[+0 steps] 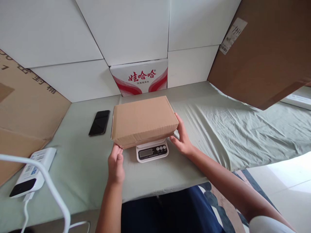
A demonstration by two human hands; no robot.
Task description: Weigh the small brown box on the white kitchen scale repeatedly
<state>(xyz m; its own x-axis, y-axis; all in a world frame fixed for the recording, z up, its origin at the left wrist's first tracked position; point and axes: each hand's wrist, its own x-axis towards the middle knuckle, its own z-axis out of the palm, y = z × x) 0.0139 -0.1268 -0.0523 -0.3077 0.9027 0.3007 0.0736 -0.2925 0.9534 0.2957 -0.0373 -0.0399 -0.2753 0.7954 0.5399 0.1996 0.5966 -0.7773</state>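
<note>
A black phone point(99, 122) lies flat on the pale green cloth point(218, 129) that covers the counter. At the back, a white box with red writing point(141, 77) leans against the white wall panels point(126, 29). A big brown cardboard sheet point(264, 51) with a white label stands on the far right. More brown cardboard point(21, 106) is on the left. Near it lies a white power pack point(31, 171) with a white cable point(48, 184).

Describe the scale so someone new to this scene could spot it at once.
On the pale green sheet, find the closed cardboard box between the left hand and right hand. The scale sits beneath it: small, white, with a dark display and round buttons.
</note>
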